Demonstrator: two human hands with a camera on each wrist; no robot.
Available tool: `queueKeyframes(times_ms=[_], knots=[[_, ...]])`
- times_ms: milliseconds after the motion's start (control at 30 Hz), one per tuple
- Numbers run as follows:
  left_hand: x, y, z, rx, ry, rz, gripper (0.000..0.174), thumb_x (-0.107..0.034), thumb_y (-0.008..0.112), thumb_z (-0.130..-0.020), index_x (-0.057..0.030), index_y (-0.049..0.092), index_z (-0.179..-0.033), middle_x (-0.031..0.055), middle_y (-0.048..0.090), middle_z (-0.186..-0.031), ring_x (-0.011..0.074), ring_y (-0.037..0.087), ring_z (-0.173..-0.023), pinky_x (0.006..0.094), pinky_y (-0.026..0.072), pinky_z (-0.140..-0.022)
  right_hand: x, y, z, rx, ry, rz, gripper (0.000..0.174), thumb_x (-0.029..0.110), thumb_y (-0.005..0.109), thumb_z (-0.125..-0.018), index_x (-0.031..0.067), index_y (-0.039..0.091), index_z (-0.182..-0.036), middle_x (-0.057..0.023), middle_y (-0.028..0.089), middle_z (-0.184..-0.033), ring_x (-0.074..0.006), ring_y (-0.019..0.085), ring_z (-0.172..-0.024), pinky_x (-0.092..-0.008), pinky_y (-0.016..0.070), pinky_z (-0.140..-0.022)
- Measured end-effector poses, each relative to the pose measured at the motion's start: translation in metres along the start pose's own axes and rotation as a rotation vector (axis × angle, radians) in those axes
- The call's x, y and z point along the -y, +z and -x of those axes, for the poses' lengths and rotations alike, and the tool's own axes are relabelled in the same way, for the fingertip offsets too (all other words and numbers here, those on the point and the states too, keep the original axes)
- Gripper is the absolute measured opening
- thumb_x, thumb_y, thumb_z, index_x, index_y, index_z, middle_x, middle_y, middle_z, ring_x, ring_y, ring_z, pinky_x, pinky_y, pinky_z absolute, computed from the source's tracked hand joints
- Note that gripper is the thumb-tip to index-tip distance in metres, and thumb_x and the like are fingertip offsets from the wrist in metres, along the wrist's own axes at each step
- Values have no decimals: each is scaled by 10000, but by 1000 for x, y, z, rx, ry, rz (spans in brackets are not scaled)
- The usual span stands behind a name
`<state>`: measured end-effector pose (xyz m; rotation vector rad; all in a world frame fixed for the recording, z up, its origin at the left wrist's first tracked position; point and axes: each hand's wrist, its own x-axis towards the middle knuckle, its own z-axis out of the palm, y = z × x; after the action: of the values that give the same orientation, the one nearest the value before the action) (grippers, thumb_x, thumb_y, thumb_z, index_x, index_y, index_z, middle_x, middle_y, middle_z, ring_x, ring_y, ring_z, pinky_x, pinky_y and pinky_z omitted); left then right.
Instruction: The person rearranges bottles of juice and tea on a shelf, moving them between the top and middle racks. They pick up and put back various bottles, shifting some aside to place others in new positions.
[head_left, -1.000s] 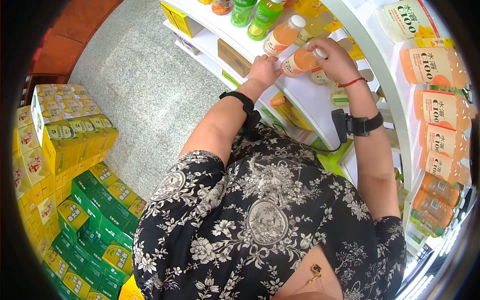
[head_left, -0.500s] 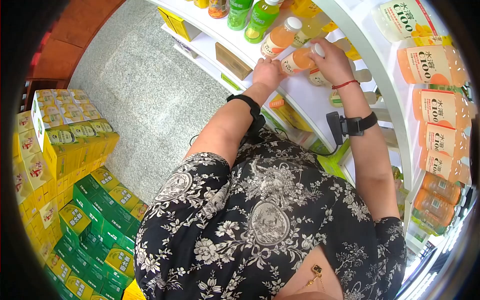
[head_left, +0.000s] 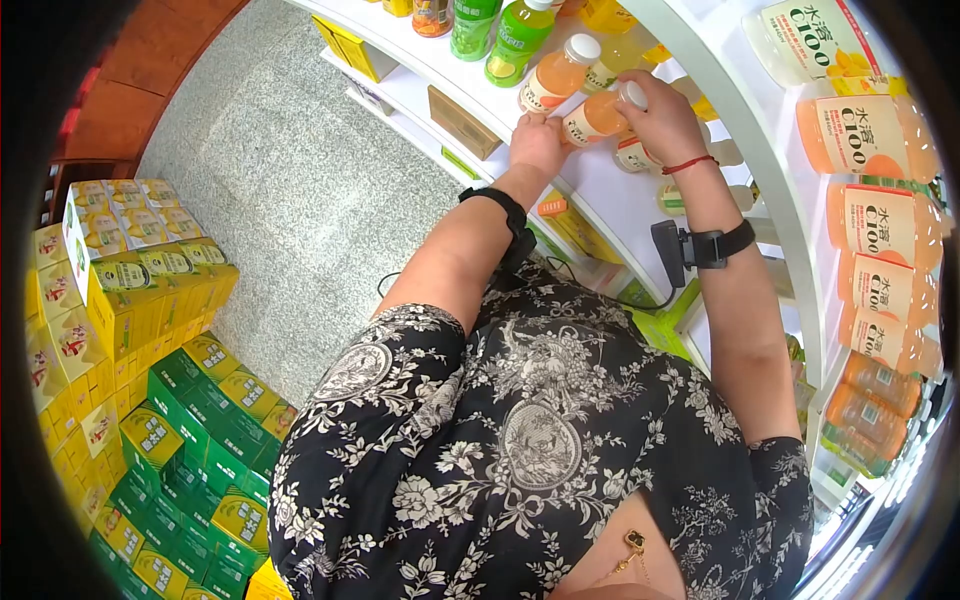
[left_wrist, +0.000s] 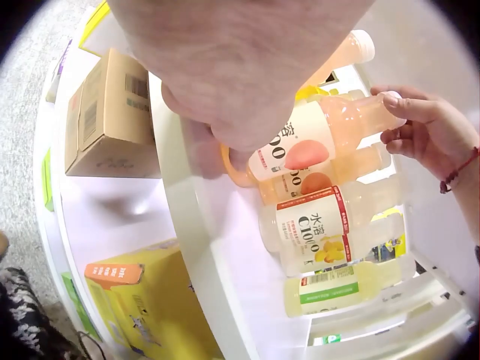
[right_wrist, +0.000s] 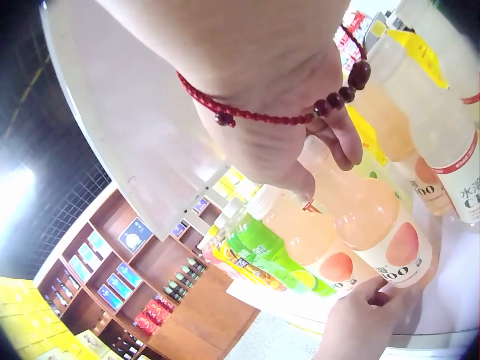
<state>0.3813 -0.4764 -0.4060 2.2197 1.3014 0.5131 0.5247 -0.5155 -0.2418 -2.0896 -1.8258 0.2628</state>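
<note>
A peach-coloured bottle (head_left: 592, 121) leans over the white shelf. My right hand (head_left: 664, 122) pinches its white cap and neck between thumb and fingers; the right wrist view shows the same hand (right_wrist: 262, 127) above the bottle (right_wrist: 373, 225). At the bottle's base is my left hand (head_left: 537, 148), its fingers touching the lower end; in the right wrist view this hand (right_wrist: 367, 319) lies under the base. In the left wrist view, the left hand (left_wrist: 232, 75) covers part of the bottle (left_wrist: 330, 135), and its fingertips are hidden.
Another peach-coloured bottle (head_left: 560, 76) and green bottles (head_left: 520, 42) stand beside it. Pale bottles (left_wrist: 319, 229) are on the other side. A cardboard box (left_wrist: 111, 112) and a yellow box (left_wrist: 154, 304) sit on the lower shelf. Stacked cartons (head_left: 160, 290) stand at the left.
The held bottle and both hands have shifted slightly left in the head view. The left forearm has moved a little to the right. The hold on the cap end remains.
</note>
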Motion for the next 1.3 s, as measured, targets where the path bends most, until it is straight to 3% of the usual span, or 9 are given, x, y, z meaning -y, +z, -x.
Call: queueKeyframes(times_ms=[233,333,400,633,733,967,1033,1300], knots=[[6,2,3,-31,32,37,381,-360,694,-773,-72,662,-1020,148,639,-985,326,554,-976,398,438,-897,-2,-2,1,8,0,-43,392,226,665,-826,78,580,-1180,-160,653,-1074,-322,628,-984,-379,498,-855],[21,-3,7,-155,21,129,381,-299,701,-745,-48,637,-1024,155,626,-996,336,539,-983,401,424,-913,-4,-1,2,-12,-22,-7,397,242,661,-830,81,579,-1184,-159,651,-1081,-326,623,-989,-381,498,-857],[26,-14,6,-191,-107,40,404,-257,702,-718,-30,602,-1038,168,604,-1011,344,524,-995,404,415,-928,1,-2,3,19,56,-60,399,258,658,-833,83,580,-1184,-161,647,-1096,-329,618,-1000,-384,497,-860],[25,-26,-3,-246,-196,35,461,-297,734,-739,-41,574,-1087,146,601,-1028,319,523,-1018,396,418,-913,-3,0,2,-18,2,-30,400,264,658,-834,88,582,-1185,-159,648,-1097,-329,621,-994,-381,499,-858],[24,-30,-5,-247,-109,-34,468,-291,728,-752,-56,581,-1130,127,615,-1044,310,534,-1002,380,421,-906,-3,0,2,-2,35,-60,400,263,658,-833,87,582,-1184,-159,651,-1095,-331,628,-977,-379,502,-849],[34,-19,-23,-202,-111,-69,432,-307,728,-749,-74,619,-1096,108,637,-992,295,544,-980,376,425,-882,-6,1,1,-21,4,-35,408,260,661,-830,88,579,-1190,-174,653,-1086,-328,652,-905,-376,512,-813],[35,-18,-24,-223,-94,-29,361,-273,627,-792,-71,632,-1092,131,660,-1003,279,573,-1001,375,401,-925,-6,2,1,-31,-7,-33,411,262,663,-828,88,579,-1192,-176,655,-1079,-325,656,-891,-375,513,-808],[35,-16,-29,-198,-110,-34,378,-264,625,-792,-72,622,-1118,132,654,-1033,272,574,-1011,367,400,-929,0,-1,1,-13,47,-26,426,272,677,-820,86,580,-1192,-176,662,-1060,-322,659,-880,-376,509,-812]])
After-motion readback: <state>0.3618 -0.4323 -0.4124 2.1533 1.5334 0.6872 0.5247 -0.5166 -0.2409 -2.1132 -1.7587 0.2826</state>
